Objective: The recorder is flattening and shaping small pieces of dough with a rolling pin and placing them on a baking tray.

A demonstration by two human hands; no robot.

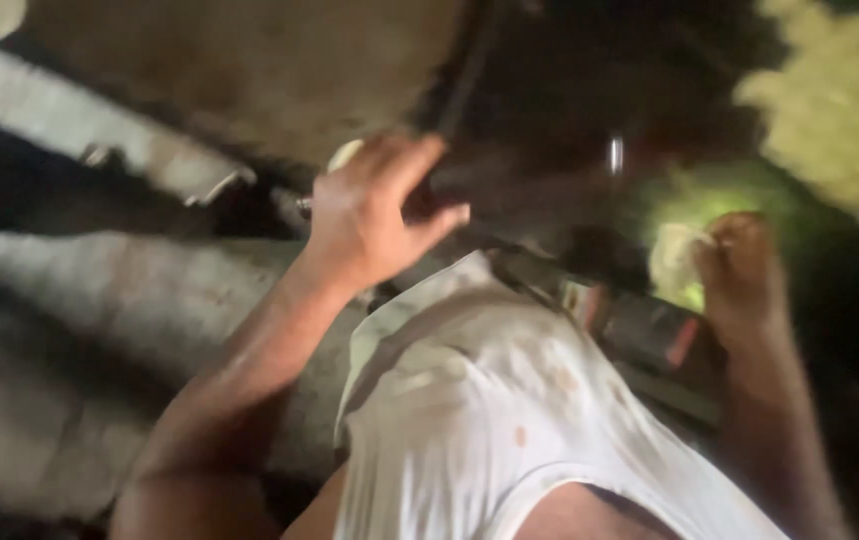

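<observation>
A white shirt (490, 420) with brownish stains, a pale yellowish cloth (678, 258), a dark box (650, 330) with red edging, grey blurred ground (80, 330).

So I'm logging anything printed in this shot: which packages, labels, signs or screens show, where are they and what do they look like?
Possible label or package: a dark boxy thing with red and pale patches, low between the white shirt and the right hand; too blurred to tell its kind.
No signs or screens show.

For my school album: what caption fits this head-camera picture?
Blurry view: left hand reaching toward a dark part, right hand gripping a pale rag.
</observation>
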